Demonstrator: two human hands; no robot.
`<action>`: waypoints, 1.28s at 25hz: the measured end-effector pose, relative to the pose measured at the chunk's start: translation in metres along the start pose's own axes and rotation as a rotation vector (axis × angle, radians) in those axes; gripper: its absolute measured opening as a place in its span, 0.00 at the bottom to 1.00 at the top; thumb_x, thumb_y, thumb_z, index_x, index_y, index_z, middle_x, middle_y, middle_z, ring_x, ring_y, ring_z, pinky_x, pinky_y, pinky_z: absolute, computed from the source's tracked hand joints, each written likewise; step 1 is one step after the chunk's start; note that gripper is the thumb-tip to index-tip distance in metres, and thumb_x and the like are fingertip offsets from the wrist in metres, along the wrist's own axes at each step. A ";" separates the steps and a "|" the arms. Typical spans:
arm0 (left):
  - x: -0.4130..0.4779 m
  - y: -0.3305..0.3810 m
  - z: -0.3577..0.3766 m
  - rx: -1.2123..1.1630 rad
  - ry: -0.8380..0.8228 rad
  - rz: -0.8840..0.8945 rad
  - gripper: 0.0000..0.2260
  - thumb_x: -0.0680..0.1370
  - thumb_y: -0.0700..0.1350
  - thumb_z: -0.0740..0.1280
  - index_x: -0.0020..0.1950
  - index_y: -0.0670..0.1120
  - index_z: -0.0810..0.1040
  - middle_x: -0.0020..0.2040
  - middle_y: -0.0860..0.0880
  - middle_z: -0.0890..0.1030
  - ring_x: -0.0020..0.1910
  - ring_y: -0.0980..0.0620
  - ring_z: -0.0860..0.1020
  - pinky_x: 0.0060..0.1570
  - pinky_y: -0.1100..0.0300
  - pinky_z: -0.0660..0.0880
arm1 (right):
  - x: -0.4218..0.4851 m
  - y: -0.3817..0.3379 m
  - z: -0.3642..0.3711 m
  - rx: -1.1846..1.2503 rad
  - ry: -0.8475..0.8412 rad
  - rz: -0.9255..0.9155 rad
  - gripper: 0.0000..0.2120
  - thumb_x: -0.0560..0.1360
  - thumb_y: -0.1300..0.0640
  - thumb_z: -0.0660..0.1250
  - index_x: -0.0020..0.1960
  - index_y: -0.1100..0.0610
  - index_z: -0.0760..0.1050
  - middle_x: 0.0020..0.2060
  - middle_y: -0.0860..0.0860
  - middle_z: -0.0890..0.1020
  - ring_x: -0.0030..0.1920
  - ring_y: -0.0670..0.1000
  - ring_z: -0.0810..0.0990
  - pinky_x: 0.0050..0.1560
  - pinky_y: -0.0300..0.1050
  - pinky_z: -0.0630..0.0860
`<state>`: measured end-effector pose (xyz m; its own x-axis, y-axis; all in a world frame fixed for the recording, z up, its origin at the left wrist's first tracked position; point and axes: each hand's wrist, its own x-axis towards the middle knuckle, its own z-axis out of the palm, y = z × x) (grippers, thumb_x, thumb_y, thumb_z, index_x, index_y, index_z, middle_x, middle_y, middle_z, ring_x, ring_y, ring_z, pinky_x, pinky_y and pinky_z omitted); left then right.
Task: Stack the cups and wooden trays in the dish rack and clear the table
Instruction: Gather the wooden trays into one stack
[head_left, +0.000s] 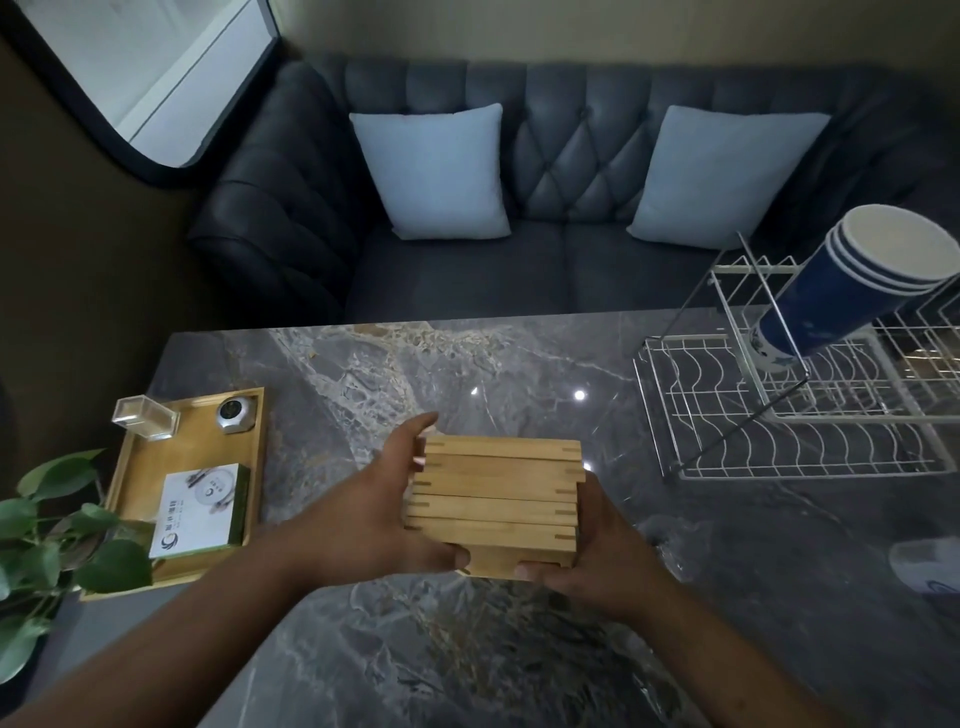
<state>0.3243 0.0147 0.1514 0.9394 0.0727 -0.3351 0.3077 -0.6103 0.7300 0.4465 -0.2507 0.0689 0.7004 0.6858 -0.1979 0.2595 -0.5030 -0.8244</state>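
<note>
Fingers (411, 434) of the left hand (379, 525) and right hand (602, 551) curl round both sides of the trays (493, 493), keeping the pile neat over the table (467, 654), near the rack (779, 441) holding cups (857, 280).

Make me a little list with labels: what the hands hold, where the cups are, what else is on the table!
hands: left hand and right hand grip the stack of wooden trays from both sides
cups: blue cups, nested, leaning in the dish rack
rack: white wire, right side of the marble table
also: big tray at left with small boxes
</note>
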 end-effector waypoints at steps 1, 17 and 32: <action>0.000 -0.006 0.007 -0.094 -0.033 -0.006 0.55 0.61 0.65 0.82 0.77 0.69 0.49 0.68 0.67 0.70 0.65 0.62 0.75 0.60 0.58 0.77 | -0.001 0.002 -0.002 -0.007 -0.001 0.005 0.48 0.56 0.36 0.83 0.68 0.26 0.59 0.63 0.25 0.72 0.61 0.26 0.72 0.49 0.19 0.71; 0.026 -0.021 0.059 -0.043 0.155 0.085 0.51 0.61 0.67 0.81 0.76 0.62 0.54 0.64 0.69 0.73 0.63 0.64 0.76 0.59 0.53 0.80 | -0.001 -0.001 -0.015 -0.013 0.021 -0.043 0.50 0.58 0.34 0.82 0.72 0.30 0.58 0.65 0.29 0.72 0.64 0.31 0.74 0.56 0.33 0.74; 0.035 -0.028 0.061 0.022 0.131 -0.047 0.46 0.60 0.68 0.79 0.73 0.54 0.69 0.64 0.61 0.77 0.61 0.62 0.77 0.62 0.54 0.77 | 0.013 0.005 -0.024 -0.020 -0.117 -0.053 0.50 0.61 0.41 0.82 0.69 0.23 0.52 0.62 0.23 0.71 0.61 0.24 0.70 0.54 0.25 0.68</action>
<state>0.3391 -0.0143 0.0829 0.9362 0.2028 -0.2870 0.3496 -0.6209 0.7016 0.4730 -0.2572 0.0746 0.6035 0.7678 -0.2152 0.3086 -0.4737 -0.8248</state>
